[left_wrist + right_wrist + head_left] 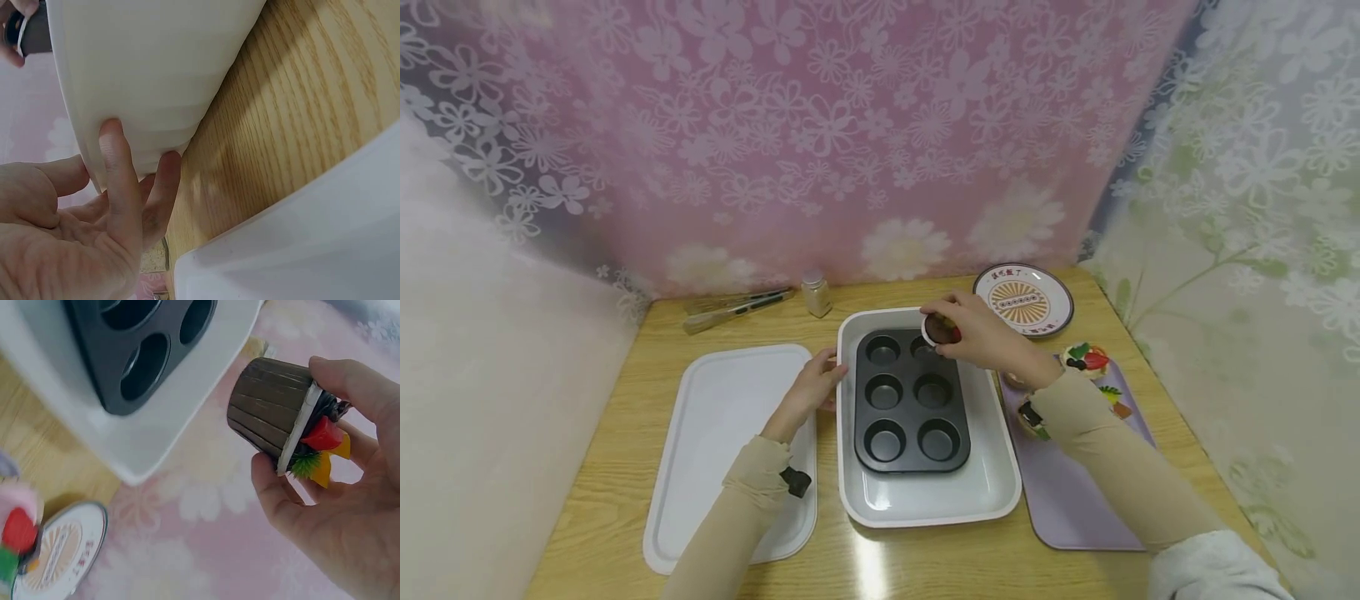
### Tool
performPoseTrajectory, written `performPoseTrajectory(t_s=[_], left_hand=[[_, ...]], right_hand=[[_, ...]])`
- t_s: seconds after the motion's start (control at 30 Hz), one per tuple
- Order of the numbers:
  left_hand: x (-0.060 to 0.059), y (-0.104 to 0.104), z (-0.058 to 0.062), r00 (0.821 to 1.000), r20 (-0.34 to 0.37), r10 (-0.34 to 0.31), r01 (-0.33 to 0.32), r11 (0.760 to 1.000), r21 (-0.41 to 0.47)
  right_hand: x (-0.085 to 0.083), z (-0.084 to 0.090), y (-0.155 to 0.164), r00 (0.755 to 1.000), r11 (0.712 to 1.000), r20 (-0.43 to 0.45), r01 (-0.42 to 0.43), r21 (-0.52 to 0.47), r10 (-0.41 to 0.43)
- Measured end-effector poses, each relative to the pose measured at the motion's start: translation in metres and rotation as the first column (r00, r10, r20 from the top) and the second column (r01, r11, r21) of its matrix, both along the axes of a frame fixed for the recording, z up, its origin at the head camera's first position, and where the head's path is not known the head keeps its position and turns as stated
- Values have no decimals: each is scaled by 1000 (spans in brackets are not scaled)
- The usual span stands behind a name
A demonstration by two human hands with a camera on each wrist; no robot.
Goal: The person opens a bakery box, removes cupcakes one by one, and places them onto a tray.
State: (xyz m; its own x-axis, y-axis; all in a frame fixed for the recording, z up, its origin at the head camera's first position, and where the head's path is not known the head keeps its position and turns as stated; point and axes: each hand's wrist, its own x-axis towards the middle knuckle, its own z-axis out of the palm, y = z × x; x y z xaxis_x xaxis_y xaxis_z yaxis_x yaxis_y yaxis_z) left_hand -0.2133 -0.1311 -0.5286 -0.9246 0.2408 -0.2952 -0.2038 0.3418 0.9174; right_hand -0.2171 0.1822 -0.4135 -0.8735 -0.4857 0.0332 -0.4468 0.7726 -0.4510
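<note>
Cupcake (275, 412), a dark-cased one with red, yellow and green toppings, is being pinched at its rim by the curled fingers of the right hand (977, 333), tilted on its side and hovering over the far right cup of the muffin tin (910, 400).

Going left to right: a white lid (730, 450) is lying on the wooden surface (610, 508) beneath the left forearm. The left hand (808, 392) is resting with straight fingers pressed against the outer left wall of the white tray (925, 500), apparently steadying it. The tin is sitting inside that tray, all six cups seemingly vacant. The step in hand looks like loading the first cupcake; the next move would call for turning it upright and lowering it squarely into a cup.

Right of the right hand, a purple board (1075, 500) is carrying further decorated cupcakes (1086, 358). Beyond the hands, tongs (737, 307), a small jar (816, 293) and a patterned plate (1022, 302) are lying. Nothing is obstructing the tin.
</note>
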Motion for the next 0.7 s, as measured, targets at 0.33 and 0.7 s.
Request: performPoseTrajectory(t_s=[0.33,0.7], left_hand=[[0,-2,0,1000,26,11,-12,1000,18],[1,-1,-1,1000,27,-9,8,999,43]], right_hand=[[25,18,53,994,994,-50,100,35,-98],[43,21,99,984,985,-37,173,14,-173]])
